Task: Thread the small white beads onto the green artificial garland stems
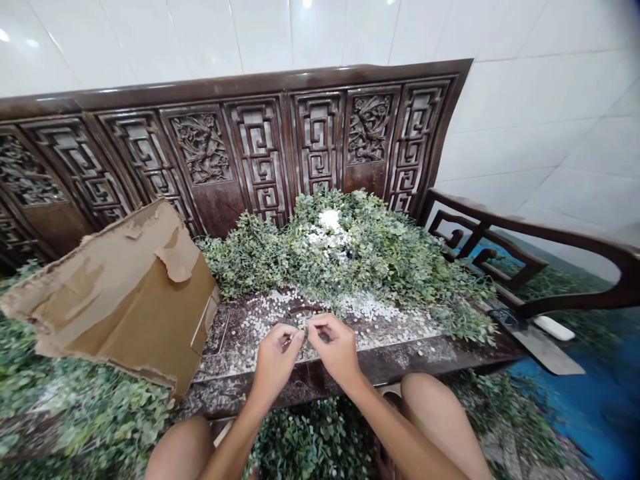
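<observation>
My left hand (277, 357) and my right hand (336, 350) meet over the front of a dark wooden bench, thumb and fingers pinched together on each. Between the fingertips there seems to be a small dark greenish bit, too tiny to name. Just beyond them, many small white discs (373, 308) lie scattered across the bench seat. Behind the discs rises a heap of green artificial leaf sprigs (390, 270), with a white clump of discs (329, 220) on top.
Left of my hands stands a torn cardboard piece (145, 313), propped up at a slant. The carved bench back (215, 207) runs along the tiled wall. A wooden armrest (560, 233) bounds the right side. More greenery (315, 440) lies below, between my knees.
</observation>
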Tool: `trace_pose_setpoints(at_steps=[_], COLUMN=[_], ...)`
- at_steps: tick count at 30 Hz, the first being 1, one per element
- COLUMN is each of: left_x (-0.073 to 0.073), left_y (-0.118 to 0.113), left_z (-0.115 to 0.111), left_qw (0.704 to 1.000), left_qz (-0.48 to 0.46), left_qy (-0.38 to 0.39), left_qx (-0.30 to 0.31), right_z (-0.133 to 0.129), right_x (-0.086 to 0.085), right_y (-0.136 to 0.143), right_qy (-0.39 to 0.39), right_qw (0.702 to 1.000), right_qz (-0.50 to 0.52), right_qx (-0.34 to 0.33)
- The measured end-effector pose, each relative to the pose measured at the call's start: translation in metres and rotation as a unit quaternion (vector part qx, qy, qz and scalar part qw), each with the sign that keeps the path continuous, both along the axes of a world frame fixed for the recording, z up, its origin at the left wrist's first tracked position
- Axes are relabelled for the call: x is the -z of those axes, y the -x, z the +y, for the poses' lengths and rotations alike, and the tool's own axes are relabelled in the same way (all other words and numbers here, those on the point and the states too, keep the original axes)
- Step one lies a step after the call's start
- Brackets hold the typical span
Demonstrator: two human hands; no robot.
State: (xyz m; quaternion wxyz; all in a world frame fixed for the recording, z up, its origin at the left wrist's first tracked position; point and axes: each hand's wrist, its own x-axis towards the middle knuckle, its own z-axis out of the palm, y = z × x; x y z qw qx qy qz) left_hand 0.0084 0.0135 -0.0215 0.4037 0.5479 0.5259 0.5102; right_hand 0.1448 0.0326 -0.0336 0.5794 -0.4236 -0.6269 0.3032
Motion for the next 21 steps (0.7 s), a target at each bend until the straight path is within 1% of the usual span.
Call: trace_pose_setpoints(at_steps=[5,8,11,17,21], left_x=[0.003,0.003,0.003,0.0,-0.001], left_y=[-0.003,-0.006,-0.008,-0.001,0.001], left_z=[-0.002,-0.005,-0.006,-0.004,-0.003], left_qw=[0.999,0.999,0.999,0.999,0.999], left_qz=[0.027,0.01,-0.025,-0.016,-0.008], left_qy=[-0.04,-0.047,-0.025,0.028,0.046], left_qx=[-0.021,-0.024,-0.022,-0.028,-0.012], right_z=[-0.001,-0.001,-0.001,-0.002,-0.001], right_x=[0.001,0.001,-0.002,-0.006,-0.007], right_y=[0.002,0.002,0.0,-0.008,-0.009], right_qy=[0.007,0.028,0.05,0.062,0.065], right_qw=[1.0,1.0,0.997,0.995,0.993], right_qz=[-0.005,-0.004,0.009,0.008,0.002], right_qx=[0.01,-0.013,-0.049,-0.076,-0.096])
